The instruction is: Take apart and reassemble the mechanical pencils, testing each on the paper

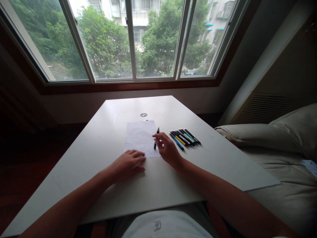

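A sheet of paper (140, 137) with faint lines of writing lies on the white table (99, 145). My left hand (130, 162) rests with its fingers stretched out over the sheet's near left corner. At the sheet's right edge, my right hand (167, 148) pinches a black pen (155, 144) between thumb and fingers. One end of the pen points up and away, the other down toward the paper. To the right of this hand, several pens (184, 137) lie side by side in a slanted row, mostly black, with blue, yellow, white and green barrels among them.
A small dark oval mark (143, 115) is on the tabletop beyond the sheet. The table's far edge faces a wide window (133, 79). A light leather sofa (277, 145) stands along the right side, with a louvred panel (264, 104) behind it.
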`<control>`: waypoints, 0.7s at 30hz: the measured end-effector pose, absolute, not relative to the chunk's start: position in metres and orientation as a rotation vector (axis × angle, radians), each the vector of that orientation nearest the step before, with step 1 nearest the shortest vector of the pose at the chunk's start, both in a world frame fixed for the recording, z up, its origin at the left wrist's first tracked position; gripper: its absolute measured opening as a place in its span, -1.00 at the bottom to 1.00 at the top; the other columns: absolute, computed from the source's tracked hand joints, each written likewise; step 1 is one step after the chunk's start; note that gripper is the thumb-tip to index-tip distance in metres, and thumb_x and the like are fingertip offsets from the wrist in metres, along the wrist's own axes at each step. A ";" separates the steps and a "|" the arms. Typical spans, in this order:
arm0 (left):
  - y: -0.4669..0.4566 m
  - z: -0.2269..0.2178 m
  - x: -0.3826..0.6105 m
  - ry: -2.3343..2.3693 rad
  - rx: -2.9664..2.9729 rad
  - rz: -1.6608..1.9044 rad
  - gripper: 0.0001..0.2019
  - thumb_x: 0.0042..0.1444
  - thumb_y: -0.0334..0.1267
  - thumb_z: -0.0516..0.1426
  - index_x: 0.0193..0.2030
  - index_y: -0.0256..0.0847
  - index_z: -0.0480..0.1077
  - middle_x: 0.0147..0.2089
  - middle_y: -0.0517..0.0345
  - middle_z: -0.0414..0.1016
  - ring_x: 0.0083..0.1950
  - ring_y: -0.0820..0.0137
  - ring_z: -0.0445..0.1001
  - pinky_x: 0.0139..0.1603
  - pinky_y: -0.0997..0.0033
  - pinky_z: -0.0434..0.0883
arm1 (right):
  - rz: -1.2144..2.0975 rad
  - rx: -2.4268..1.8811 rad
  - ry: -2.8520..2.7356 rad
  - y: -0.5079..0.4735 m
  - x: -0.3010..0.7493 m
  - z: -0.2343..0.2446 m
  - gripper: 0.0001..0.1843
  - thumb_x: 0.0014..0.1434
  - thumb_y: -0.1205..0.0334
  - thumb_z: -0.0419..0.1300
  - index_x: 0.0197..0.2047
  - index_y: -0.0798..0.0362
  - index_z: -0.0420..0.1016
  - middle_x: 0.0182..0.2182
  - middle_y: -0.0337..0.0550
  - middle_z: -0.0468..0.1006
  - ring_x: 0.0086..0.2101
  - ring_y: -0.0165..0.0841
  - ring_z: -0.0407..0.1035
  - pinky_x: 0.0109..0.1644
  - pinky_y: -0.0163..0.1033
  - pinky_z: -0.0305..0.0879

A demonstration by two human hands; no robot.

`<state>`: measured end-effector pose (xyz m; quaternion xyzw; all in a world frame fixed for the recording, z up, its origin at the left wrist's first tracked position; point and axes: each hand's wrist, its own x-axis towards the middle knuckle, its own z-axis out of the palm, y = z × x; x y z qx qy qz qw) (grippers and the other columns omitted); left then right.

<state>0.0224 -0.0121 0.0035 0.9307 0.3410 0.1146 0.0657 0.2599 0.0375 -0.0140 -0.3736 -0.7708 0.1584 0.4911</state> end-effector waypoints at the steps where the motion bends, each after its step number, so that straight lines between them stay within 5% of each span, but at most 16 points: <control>1: -0.012 0.004 0.023 1.029 2.806 0.340 -0.62 0.32 -0.09 0.11 0.23 -0.10 0.37 0.24 -0.01 0.42 0.22 0.11 0.37 0.18 0.04 0.37 | 0.375 -0.893 -1.889 0.036 0.259 -0.014 -0.75 0.36 0.34 0.00 0.03 -0.04 0.41 -0.10 -0.07 0.48 -0.15 -0.28 0.46 -0.09 -0.17 0.42; 8: -0.012 0.002 0.023 1.065 2.796 0.306 -0.62 0.32 -0.08 0.10 0.23 -0.07 0.36 0.25 0.00 0.40 0.20 0.11 0.38 0.17 0.06 0.38 | 0.326 -0.941 -1.769 0.039 0.261 -0.010 -0.71 0.36 0.28 0.03 0.12 -0.07 0.34 -0.04 -0.07 0.51 -0.15 -0.28 0.46 -0.15 -0.18 0.42; 13: -0.010 0.001 0.022 1.051 2.787 0.301 -0.62 0.32 -0.08 0.10 0.24 -0.06 0.36 0.26 0.00 0.40 0.20 0.12 0.38 0.18 0.07 0.39 | 0.384 -1.117 -1.583 0.061 0.284 -0.008 -0.48 0.26 0.18 0.19 0.25 -0.02 0.17 -0.07 -0.05 0.56 -0.24 -0.27 0.50 -0.25 -0.18 0.43; 21: -0.008 0.000 0.021 1.040 2.788 0.293 -0.59 0.33 -0.08 0.10 0.27 -0.04 0.34 0.26 0.00 0.40 0.22 0.12 0.37 0.19 0.07 0.38 | 0.264 -1.594 -1.772 0.089 0.313 -0.017 -0.73 0.22 0.18 0.25 -0.02 0.06 0.50 -0.16 -0.08 0.60 -0.24 -0.31 0.49 -0.12 -0.23 0.38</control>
